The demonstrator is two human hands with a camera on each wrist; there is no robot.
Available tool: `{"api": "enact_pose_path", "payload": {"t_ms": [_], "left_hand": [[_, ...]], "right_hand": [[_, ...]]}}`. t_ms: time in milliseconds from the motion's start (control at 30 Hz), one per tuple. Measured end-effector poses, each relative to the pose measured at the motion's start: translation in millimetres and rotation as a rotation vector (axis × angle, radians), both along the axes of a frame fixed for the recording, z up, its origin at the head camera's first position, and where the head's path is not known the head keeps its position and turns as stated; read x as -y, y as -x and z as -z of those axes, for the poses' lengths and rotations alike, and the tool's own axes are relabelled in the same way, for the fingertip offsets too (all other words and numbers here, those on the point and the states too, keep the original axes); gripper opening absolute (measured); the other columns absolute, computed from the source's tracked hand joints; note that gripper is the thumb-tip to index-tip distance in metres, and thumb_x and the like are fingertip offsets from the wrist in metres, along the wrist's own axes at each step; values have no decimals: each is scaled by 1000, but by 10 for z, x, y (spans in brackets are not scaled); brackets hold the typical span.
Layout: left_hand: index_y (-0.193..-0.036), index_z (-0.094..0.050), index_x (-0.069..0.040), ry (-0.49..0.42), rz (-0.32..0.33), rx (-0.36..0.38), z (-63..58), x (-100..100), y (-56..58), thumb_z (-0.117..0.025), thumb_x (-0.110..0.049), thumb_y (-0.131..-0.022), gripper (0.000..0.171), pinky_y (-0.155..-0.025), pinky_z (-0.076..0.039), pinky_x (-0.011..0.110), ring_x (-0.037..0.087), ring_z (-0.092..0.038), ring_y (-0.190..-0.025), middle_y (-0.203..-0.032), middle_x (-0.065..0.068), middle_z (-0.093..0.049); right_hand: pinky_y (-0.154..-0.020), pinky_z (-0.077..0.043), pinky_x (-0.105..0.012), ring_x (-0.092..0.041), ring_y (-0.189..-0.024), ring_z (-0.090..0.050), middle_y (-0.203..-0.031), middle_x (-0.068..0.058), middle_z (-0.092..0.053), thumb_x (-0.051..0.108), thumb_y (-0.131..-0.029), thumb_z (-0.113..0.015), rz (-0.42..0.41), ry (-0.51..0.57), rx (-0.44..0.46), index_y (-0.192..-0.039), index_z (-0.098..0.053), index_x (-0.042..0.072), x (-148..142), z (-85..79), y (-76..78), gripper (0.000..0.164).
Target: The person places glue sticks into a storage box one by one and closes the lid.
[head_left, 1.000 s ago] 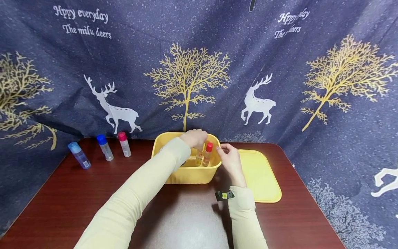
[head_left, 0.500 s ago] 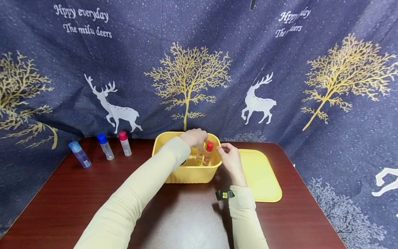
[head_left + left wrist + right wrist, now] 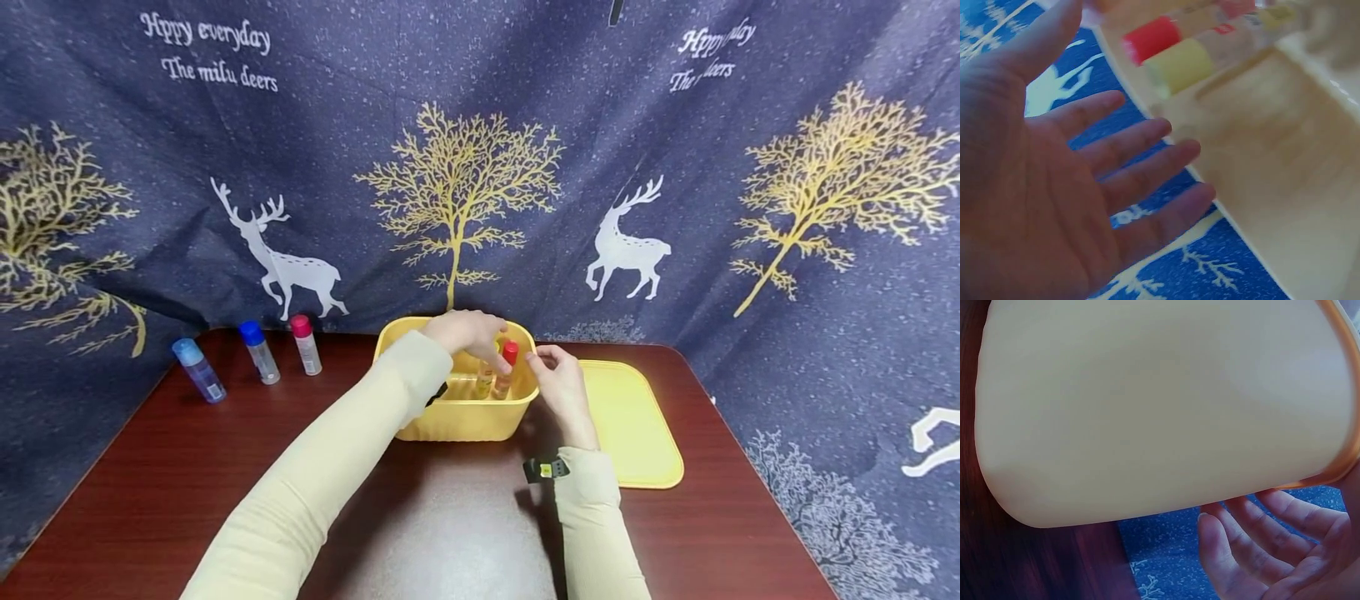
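My left hand point(image 3: 468, 332) is above the yellow plastic box point(image 3: 453, 425), its fingers extended and spread in the left wrist view. Nothing is in its palm. Just under and beyond it, a bottle with a yellow cap point(image 3: 1179, 67) stands beside a red-capped bottle point(image 3: 1150, 40) at the box's right end. The left forearm covers part of the box's left side in the head view. At the right rim, my right hand point(image 3: 561, 387) has its fingertips against the box, with fingers loosely bent in the right wrist view point(image 3: 1279, 544).
Several capped bottles stand at the table's back left: a light-blue-capped one point(image 3: 198, 371), a blue-capped one point(image 3: 259, 352) and a pink-capped one point(image 3: 306, 345). A yellow lid point(image 3: 633, 425) lies flat right of the box. A dark deer-print cloth point(image 3: 450, 167) hangs behind the table.
My left hand has come away from the yellow-capped bottle, its fingers spreading out. That bottle stays upright next to the red-capped one. The right hand keeps its place at the rim.
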State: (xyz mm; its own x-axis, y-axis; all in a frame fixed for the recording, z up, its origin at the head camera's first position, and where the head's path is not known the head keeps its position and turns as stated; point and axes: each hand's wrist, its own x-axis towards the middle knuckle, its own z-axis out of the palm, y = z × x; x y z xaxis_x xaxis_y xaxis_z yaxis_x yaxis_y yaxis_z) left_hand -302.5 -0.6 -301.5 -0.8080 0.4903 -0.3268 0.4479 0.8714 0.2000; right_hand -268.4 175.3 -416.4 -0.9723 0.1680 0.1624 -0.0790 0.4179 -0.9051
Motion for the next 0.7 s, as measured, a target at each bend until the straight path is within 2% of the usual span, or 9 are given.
{"api": "enact_pose_path", "payload": {"t_ms": [100, 233, 367, 567, 700], "left_hand": [[-153, -33, -17, -43, 2, 21, -71, 77, -59, -69, -56, -84, 87, -110, -28, 50, 27, -32, -141, -153, 7, -37], [-155, -28, -16, -76, 31, 1, -122, 223, -111, -64, -60, -86, 89, -112, -24, 50, 28, -25, -144, -157, 10, -30], [-156, -26, -20, -104, 3, -30, -135, 385, -156, -61, -65, -85, 91, -112, -19, 57, 32, -18, -146, -159, 13, -22], [-157, -21, -27, -212, -73, -63, -64, 682, -221, -60, -70, -82, 95, -112, -3, 62, 35, -1, -148, -162, 11, -9], [-157, -19, -28, -273, -110, -87, 34, 889, -266, -56, -73, -82, 95, -110, 3, 64, 35, 5, -147, -163, 11, -5]], "right_hand": [[-82, -52, -42, -35, -96, -66, -102, -18, -69, 22, -94, -64, 0, 5, 3, -108, -68, 1, 1, -4, -5, 25], [-82, -52, -42, -31, -94, -66, -102, -17, -69, 22, -95, -64, 3, -8, 1, -109, -68, 1, -4, -4, 0, 26], [-82, -52, -41, -29, -93, -65, -102, -17, -69, 22, -95, -64, 9, -16, -1, -109, -68, 0, -7, -16, -5, 26], [-81, -52, -40, -28, -90, -65, -100, -16, -70, 22, -94, -64, 7, -12, 3, -108, -68, 1, 2, -28, -14, 25], [-80, -52, -40, -27, -90, -65, -100, -16, -70, 22, -94, -64, 13, -12, -1, -108, -68, 1, 0, -12, -7, 26]]}}
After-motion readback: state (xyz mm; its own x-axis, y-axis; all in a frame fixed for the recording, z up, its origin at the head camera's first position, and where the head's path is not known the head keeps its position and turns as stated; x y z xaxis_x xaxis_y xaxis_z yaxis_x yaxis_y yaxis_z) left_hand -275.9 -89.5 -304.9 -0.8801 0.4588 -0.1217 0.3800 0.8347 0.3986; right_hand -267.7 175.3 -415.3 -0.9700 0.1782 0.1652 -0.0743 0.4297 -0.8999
